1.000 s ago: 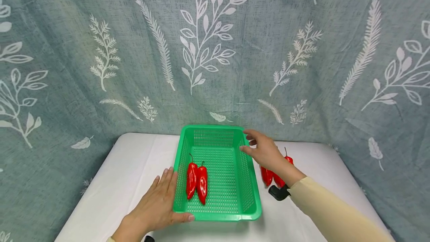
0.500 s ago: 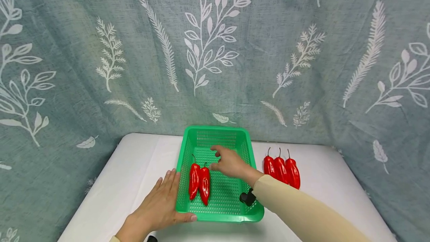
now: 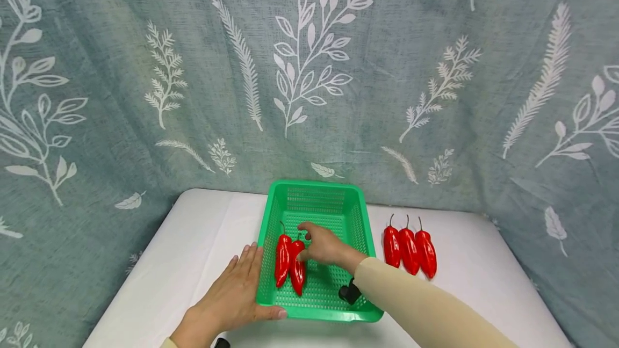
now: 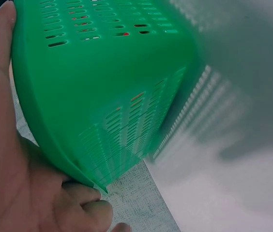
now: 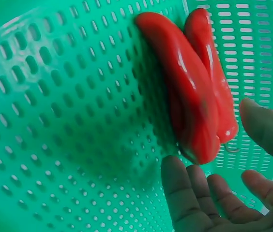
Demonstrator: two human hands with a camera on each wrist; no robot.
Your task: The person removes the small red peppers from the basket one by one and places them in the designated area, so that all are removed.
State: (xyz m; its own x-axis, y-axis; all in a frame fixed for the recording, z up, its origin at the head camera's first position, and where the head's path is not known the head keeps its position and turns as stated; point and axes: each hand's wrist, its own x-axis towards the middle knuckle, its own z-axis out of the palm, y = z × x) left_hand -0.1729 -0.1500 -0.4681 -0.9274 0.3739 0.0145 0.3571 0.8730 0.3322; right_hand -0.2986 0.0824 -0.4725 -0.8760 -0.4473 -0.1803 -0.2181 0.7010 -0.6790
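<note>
Peppers [image 3: 282,262], two and red, lie side by side in the green basket [image 3: 333,316] near its left edge, long axes running far edge to near, stems far. The right hand [image 3: 325,245], fingers spread, gripping nothing, hovers by the stem end of the inner pepper [image 3: 298,275], nearer than the left hand [image 3: 229,290], straight-fingered against the basket's near-left corner.

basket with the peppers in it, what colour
The basket is green, shown best in the head view.

Screened-off work spot, room type unclear to me.
I see leaf-printed cloth [image 3: 222,90] hanging behind the white tabletop's [image 3: 220,219] far edge.
</note>
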